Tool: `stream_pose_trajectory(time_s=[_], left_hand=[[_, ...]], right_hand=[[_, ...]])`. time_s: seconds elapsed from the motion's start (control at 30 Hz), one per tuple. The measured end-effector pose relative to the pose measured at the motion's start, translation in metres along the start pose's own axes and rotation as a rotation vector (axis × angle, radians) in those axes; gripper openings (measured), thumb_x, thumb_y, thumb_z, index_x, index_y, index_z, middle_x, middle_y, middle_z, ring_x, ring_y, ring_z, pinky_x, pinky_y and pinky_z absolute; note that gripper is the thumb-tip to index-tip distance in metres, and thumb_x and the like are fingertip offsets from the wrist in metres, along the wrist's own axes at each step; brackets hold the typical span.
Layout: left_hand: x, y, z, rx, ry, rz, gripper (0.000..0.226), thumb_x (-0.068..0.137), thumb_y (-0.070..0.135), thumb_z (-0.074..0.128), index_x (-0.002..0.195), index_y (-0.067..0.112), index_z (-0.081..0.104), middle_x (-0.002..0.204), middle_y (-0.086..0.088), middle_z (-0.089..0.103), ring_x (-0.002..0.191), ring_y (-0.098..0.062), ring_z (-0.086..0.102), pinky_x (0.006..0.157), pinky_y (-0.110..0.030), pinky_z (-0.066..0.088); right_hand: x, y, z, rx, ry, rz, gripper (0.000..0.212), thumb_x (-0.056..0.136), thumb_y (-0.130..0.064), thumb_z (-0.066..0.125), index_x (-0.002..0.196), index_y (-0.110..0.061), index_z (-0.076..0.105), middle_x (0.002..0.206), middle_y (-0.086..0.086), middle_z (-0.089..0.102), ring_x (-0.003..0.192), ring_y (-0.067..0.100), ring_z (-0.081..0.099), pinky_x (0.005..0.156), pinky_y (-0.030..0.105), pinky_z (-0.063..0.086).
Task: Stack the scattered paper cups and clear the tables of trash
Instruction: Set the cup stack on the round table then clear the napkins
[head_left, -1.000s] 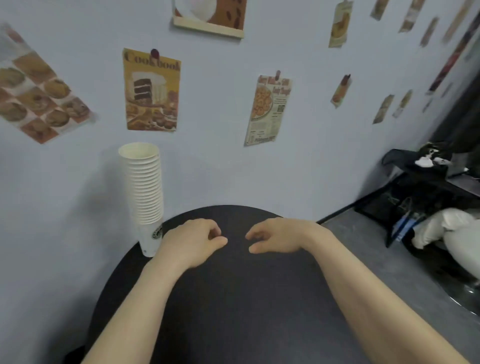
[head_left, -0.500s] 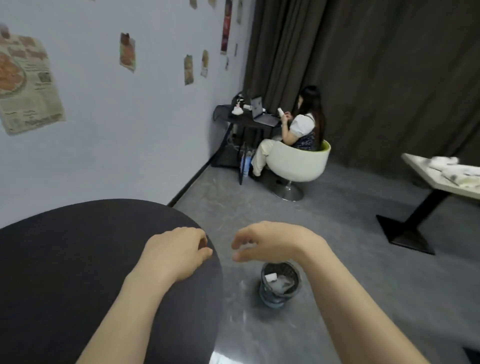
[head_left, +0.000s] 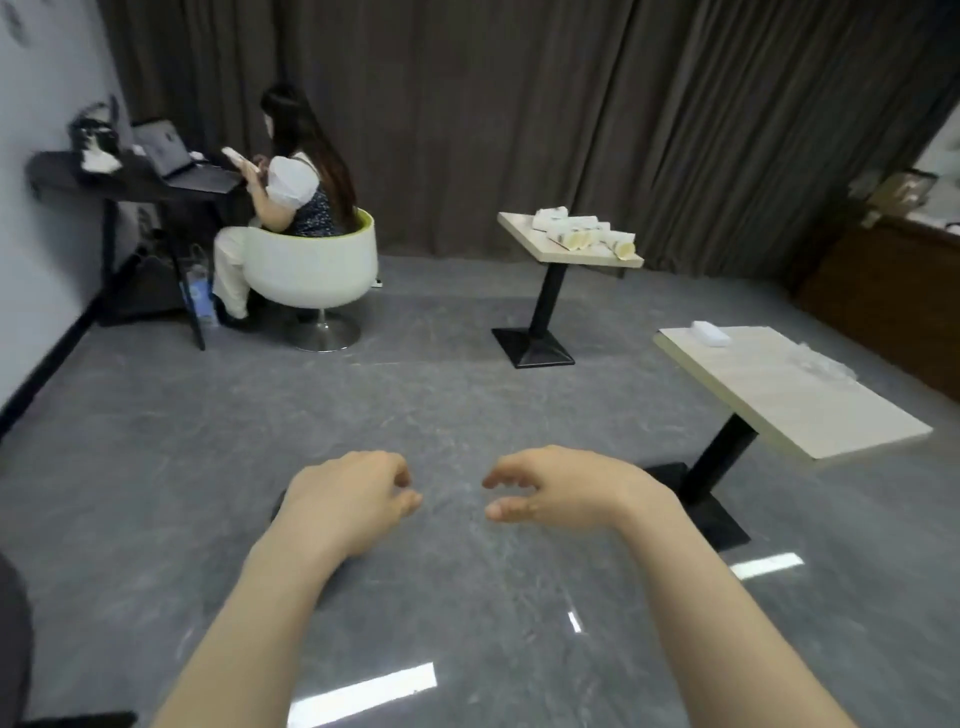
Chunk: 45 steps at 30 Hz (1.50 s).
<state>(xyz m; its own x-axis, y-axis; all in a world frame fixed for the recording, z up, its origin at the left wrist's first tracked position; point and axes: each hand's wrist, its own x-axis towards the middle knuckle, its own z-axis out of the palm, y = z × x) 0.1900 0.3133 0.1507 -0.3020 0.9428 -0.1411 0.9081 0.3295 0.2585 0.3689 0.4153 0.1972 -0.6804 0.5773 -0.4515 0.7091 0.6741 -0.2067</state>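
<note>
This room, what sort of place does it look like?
Probably a small cafe or break room: two light pedestal tables, the far table strewn with tipped paper cups, the near table holding a white box, dark curtains behind.

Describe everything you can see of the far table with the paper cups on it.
The far table has a pale, wood-look rectangular top on one black post rising from a flat black square foot on the grey floor. It stands upright in front of the dark curtain, apart from the nearer table. Several white paper cups with green print lie on their sides across the top, some nested together. Neither hand touches it.
</note>
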Motion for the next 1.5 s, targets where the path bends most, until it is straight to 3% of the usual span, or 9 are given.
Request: stream_pose_trajectory(time_s=[0.37, 0.57, 0.73, 0.9, 1.23, 1.4, 1.5], left_hand=[[0.133, 0.181, 0.047, 0.067, -0.146, 0.371, 0.035, 0.095, 0.052, 0.044, 0.123, 0.033, 0.053, 0.123, 0.009, 0.059, 0.117, -0.015, 0.053, 0.087, -0.031, 0.042], [0.24, 0.243, 0.051, 0.098, -0.148, 0.475, 0.033, 0.094, 0.052, 0.044, 0.12, 0.035, 0.054, 0.121, 0.009, 0.06, 0.114, -0.015, 0.055, 0.082, -0.031, 0.041], [0.341, 0.296, 0.042, 0.126, -0.163, 0.558, 0.035, 0.094, 0.052, 0.044, 0.125, 0.035, 0.052, 0.127, 0.006, 0.057, 0.119, -0.018, 0.053, 0.088, -0.031, 0.039], [0.425, 0.346, 0.034, 0.132, -0.181, 0.645, 0.035, 0.095, 0.05, 0.043, 0.125, 0.034, 0.052, 0.127, 0.006, 0.057, 0.119, -0.018, 0.053, 0.089, -0.031, 0.04], [0.561, 0.432, 0.053, 0.064, -0.249, 0.716, 0.03, 0.093, 0.051, 0.046, 0.115, 0.034, 0.057, 0.112, 0.011, 0.062, 0.109, -0.016, 0.056, 0.076, -0.029, 0.037], [0.636, 0.484, 0.063, 0.108, -0.229, 0.686, 0.028, 0.094, 0.046, 0.044, 0.109, 0.027, 0.058, 0.11, 0.008, 0.063, 0.104, -0.017, 0.058, 0.073, -0.029, 0.039], [0.68, 0.513, 0.069, 0.143, -0.216, 0.649, 0.033, 0.095, 0.046, 0.042, 0.121, 0.03, 0.054, 0.121, 0.007, 0.06, 0.111, -0.017, 0.056, 0.075, -0.029, 0.035]], right_hand=[[-0.042, 0.195, -0.009, 0.209, 0.081, 0.332, 0.047, 0.09, -0.054, 0.053, 0.133, -0.034, 0.048, 0.137, -0.009, 0.052, 0.123, 0.011, 0.05, 0.102, 0.034, 0.041], [-0.006, 0.276, -0.046, 0.292, 0.109, 0.433, 0.048, 0.089, -0.055, 0.054, 0.133, -0.035, 0.048, 0.135, -0.008, 0.052, 0.119, 0.011, 0.052, 0.099, 0.032, 0.042], [0.04, 0.345, -0.093, 0.318, 0.156, 0.513, 0.048, 0.09, -0.053, 0.053, 0.134, -0.035, 0.047, 0.135, -0.009, 0.053, 0.121, 0.011, 0.052, 0.1, 0.033, 0.042], [0.069, 0.407, -0.122, 0.339, 0.279, 0.618, 0.043, 0.09, -0.052, 0.052, 0.13, -0.037, 0.051, 0.131, -0.016, 0.056, 0.118, 0.008, 0.054, 0.096, 0.029, 0.043], [0.117, 0.543, -0.162, 0.357, 0.281, 0.74, 0.041, 0.091, -0.053, 0.05, 0.13, -0.04, 0.049, 0.126, -0.015, 0.057, 0.116, 0.008, 0.053, 0.091, 0.026, 0.041], [0.151, 0.63, -0.181, 0.413, 0.264, 0.725, 0.042, 0.09, -0.053, 0.053, 0.129, -0.04, 0.05, 0.128, -0.013, 0.056, 0.116, 0.007, 0.053, 0.098, 0.029, 0.042], [0.179, 0.681, -0.193, 0.404, 0.218, 0.712, 0.043, 0.09, -0.052, 0.054, 0.13, -0.037, 0.051, 0.129, -0.009, 0.057, 0.117, 0.008, 0.053, 0.092, 0.026, 0.04]])
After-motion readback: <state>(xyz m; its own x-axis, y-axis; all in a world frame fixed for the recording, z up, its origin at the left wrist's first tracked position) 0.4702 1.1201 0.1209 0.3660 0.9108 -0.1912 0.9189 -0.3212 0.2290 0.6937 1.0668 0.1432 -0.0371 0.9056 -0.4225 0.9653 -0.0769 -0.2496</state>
